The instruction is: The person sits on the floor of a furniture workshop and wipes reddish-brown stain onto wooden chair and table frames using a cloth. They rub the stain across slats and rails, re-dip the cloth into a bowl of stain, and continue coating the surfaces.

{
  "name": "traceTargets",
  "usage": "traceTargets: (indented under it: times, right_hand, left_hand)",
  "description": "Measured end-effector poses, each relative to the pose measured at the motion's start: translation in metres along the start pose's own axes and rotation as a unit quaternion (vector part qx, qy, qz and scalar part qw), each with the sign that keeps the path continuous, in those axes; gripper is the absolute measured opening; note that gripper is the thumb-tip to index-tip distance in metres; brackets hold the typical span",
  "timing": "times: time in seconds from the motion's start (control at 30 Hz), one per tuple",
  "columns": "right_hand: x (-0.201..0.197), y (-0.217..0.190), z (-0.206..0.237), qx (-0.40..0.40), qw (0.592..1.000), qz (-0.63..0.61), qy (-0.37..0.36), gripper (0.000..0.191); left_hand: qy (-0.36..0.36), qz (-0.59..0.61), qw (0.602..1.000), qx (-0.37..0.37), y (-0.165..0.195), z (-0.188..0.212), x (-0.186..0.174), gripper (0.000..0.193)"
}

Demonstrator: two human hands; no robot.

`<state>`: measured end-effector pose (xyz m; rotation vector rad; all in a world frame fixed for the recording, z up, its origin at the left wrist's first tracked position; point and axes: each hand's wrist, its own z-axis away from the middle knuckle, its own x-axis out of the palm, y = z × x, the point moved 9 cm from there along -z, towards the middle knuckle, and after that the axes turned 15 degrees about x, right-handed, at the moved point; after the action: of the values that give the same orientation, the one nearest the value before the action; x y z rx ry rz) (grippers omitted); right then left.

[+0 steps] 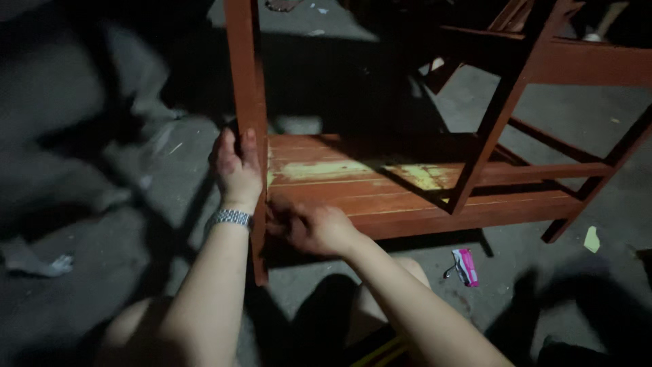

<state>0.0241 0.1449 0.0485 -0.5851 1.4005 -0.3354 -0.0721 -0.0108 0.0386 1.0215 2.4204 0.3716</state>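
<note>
Left hand (236, 166) fingers clench the red-brown wooden frame's leg (248, 81); right hand (309, 228) seemingly pinches its slatted shelf's (407, 197) front corner, open concrete floor (81, 224) alongside.

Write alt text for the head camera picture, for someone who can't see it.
Seen from above in dim light, a person's left hand grips the upright leg of a reddish-brown wooden table, while the right hand touches the corner of its slatted lower shelf. A small pink object lies on the grey floor nearby.
</note>
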Motion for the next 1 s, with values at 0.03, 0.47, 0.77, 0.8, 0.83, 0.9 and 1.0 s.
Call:
traceTargets:
  times: [0.03,0.47,0.77,0.8,0.83,0.9,1.0]
  right_hand:
    - [0.007,0.003,-0.014,0.071,0.997,0.022,-0.020,0.041]
    - [0.029,0.014,0.003,-0.082,0.994,0.034,-0.062,0.024]
    - [0.046,0.047,-0.030,0.127,0.861,-0.403,-0.284,0.105]
    - [0.052,0.044,-0.037,0.129,0.930,-0.242,-0.246,0.099]
    - [0.055,0.038,-0.045,0.127,0.969,-0.074,-0.201,0.096]
    - [0.069,0.017,-0.045,0.125,0.969,0.147,-0.151,0.075]
    - [0.060,-0.009,-0.031,0.090,0.973,0.202,-0.071,0.046]
  left_hand:
    - [-0.019,0.053,0.997,-0.050,-0.008,0.001,0.005,0.047]
    - [-0.040,0.058,0.993,-0.093,0.001,-0.015,-0.004,0.045]
    - [-0.038,0.021,0.998,-0.051,-0.016,-0.007,0.007,0.049]
    - [-0.044,0.040,0.994,-0.087,-0.022,-0.004,0.010,0.049]
    - [-0.051,0.057,0.989,-0.123,-0.028,-0.003,0.013,0.049]
    - [-0.052,0.067,0.984,-0.159,-0.031,-0.001,0.011,0.048]
    - [-0.029,0.069,0.989,-0.125,-0.024,-0.012,0.003,0.047]
